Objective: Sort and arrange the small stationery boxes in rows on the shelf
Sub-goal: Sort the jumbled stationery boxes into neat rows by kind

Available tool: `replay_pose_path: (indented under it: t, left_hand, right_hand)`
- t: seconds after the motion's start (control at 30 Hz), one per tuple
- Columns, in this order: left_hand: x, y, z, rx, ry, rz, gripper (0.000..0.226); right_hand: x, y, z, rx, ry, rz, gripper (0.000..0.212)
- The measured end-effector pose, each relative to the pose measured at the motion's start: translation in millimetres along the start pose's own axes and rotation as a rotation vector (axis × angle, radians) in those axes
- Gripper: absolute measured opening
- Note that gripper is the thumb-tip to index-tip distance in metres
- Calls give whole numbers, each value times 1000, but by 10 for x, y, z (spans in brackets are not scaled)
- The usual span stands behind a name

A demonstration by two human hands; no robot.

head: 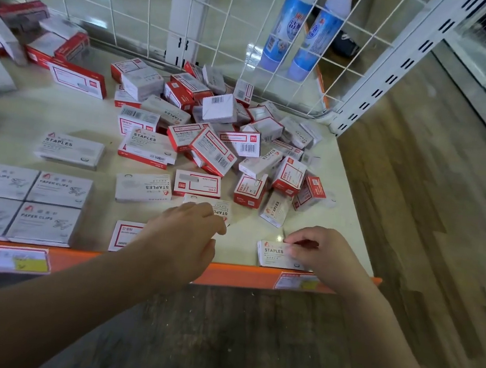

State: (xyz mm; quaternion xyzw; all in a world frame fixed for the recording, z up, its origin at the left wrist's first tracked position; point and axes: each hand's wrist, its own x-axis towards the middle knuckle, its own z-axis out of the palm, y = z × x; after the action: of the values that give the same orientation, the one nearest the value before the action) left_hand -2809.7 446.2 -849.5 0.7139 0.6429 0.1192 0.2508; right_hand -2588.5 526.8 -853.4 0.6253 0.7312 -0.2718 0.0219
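At the shelf's [236, 246] front edge, the right hand [318, 251] pinches a staples box [272, 254] lying flat; the left hand [189, 232], fingers loosely curled (holding nothing), rests over a red box [123, 234]. Behind lies the jumbled pile [226, 138].

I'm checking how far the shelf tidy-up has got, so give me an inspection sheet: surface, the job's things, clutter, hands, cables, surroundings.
Surface: pale shelf with an orange front edge carrying two price labels.
Job's things: four grey paper clips boxes squared up in a block at front left; a loose heap of red-and-white and grey boxes at back right; single staples boxes lie scattered between.
Clutter: more boxes jumbled at back left.
Hands: left hand rests over a red-and-white box, fingers reaching a staples box behind it; right hand pinches a staples box at the front edge.
Cables: nothing seen.
Surroundings: wire mesh back panel, two blue bottles behind it, wood-look floor.
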Motion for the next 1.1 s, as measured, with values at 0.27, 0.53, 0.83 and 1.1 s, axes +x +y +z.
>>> replay_pose_path:
  t: [0.27,0.53,0.83,1.1]
  left_hand:
    - [-16,-61,-60,185,25,56,34]
    - [-101,-257,-183,288,148,-69,31]
    - [-261,-533,-365,260,217,-216,29]
    - [-340,-607,-384,195,250,-218,30]
  right_hand:
    - [-26,-74,-43,7,28,-33,14]
    - [40,-486,-38,53,54,-145,13]
    - [93,-863,245,-23,46,-331,36]
    - [140,-952,363,-144,44,-336,44]
